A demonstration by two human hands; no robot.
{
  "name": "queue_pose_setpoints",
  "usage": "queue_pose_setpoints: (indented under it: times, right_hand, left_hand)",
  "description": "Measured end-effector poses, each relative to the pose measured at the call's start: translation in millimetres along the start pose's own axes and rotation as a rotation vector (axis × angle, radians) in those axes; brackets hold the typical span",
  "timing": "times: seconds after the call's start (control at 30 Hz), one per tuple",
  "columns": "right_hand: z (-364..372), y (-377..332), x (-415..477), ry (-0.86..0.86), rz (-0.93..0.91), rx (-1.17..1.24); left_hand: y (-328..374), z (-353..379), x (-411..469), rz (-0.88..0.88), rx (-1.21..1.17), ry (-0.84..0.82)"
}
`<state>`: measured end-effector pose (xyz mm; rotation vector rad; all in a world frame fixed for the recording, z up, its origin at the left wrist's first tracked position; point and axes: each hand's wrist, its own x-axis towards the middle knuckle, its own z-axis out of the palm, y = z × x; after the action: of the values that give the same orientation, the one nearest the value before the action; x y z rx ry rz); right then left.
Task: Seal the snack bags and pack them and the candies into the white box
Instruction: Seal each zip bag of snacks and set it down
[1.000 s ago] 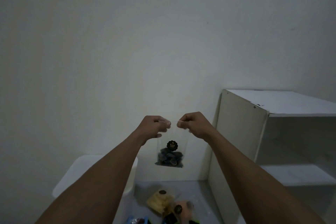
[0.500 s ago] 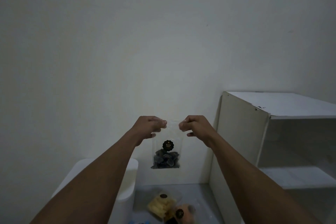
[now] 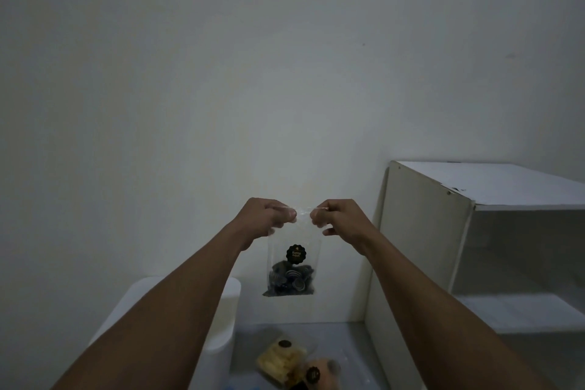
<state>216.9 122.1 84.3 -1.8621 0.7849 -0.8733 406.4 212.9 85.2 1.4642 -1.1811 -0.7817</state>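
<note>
A clear snack bag (image 3: 292,269) with dark blue pieces at its bottom and a round black label hangs in the air in front of the wall. My left hand (image 3: 266,215) pinches its top edge at the left corner, and my right hand (image 3: 338,217) pinches the top edge at the right corner. Both hands are held close together at arm's length. Below, on the grey surface (image 3: 345,348), lie a bag of pale yellow snacks (image 3: 278,361) and a bag of orange snacks (image 3: 319,372). A white box (image 3: 226,310) stands at the lower left, mostly hidden by my left forearm.
A white open shelf unit (image 3: 481,231) stands at the right, close to my right arm. A plain white wall fills the view behind the bag. Something blue (image 3: 235,386) peeks in at the bottom edge.
The view has tilted slightly, so the table items sit lower in frame. Both hands stay on the bag's top edge, shifting a little along it. The bag still hangs between them.
</note>
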Motion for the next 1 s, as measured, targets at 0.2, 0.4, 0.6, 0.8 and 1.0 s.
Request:
queue_pose_setpoints:
  times: [0.2,0.4,0.6,0.8,1.0]
  right_hand:
    - [5,0,0,-0.025,-0.011,-0.034]
    - [-1,-7,3,0.066,-0.067,-0.066]
    - [3,-9,6,-0.039,-0.023,-0.11]
    - [5,-11,11,0.021,-0.07,-0.178]
    - [9,-8,11,0.009,-0.077,-0.095]
  left_hand:
    - [-1,2,6,0.098,0.088,0.062]
    - [-5,-2,10,0.038,-0.101,0.014]
    - [-6,-1,11,0.11,-0.103,0.104]
    - [-5,-2,7,0.06,-0.099,-0.017]
    - [-5,-8,13,0.129,-0.063,0.119]
